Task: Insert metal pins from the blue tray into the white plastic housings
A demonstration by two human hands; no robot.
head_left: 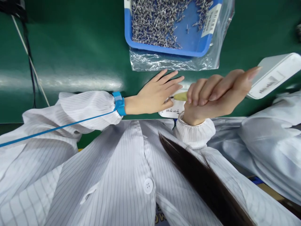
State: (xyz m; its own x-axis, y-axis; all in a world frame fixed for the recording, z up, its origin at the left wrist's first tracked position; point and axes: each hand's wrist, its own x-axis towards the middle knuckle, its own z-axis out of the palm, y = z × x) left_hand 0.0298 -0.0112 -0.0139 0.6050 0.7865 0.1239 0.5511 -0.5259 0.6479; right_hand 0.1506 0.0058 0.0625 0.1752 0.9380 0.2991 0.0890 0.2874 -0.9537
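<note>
My left hand (158, 92) lies flat with fingers spread, resting over the left part of a white plastic device (172, 112) with small printed marks. My right hand (211, 91) is wrapped round a yellow screwdriver (180, 96), its thumb stretched out to the right. The screwdriver's dark tip points left, over the device, close to my left thumb. Whether the tip touches a screw cannot be made out. A blue strap (119, 103) with a cord circles my left wrist.
A blue tray (169, 51) of many small metal screws (155, 23) sits on a clear plastic bag (174, 62) beyond my hands. Another white device (275, 75) stands at the right, near a person's sleeve (272, 135). Cables (31, 59) cross the green table at the left.
</note>
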